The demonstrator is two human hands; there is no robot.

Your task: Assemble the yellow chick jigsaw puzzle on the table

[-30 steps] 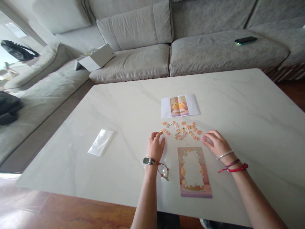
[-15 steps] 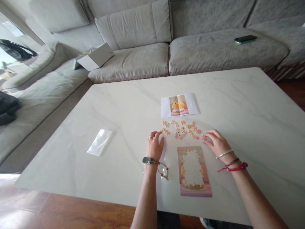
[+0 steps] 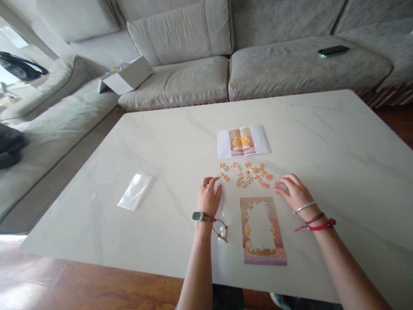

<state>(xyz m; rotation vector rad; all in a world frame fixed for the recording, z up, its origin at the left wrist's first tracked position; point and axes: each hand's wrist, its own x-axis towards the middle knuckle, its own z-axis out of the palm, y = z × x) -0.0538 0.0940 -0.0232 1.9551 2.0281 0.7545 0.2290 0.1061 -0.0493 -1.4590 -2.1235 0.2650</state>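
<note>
Loose jigsaw puzzle pieces in orange, yellow and pink lie scattered on the white table. At the left edge of this scatter, my left hand rests with its thumb apart from the curved fingers; its fingertips are by a few pieces. My right hand is at the right edge, thumb and fingertips together on a small pink puzzle piece. Between my forearms lies a partly assembled puzzle, its border joined around a bare middle. Beyond the pieces is a creased reference picture showing a yellow figure.
A clear plastic sleeve lies to the left on the marble-patterned table. Behind it stands a grey sofa with a white box and a dark phone-like device on it.
Both hands stay almost in the same place. The view has shifted very slightly; the pieces, border and picture look unmoved on the table.
</note>
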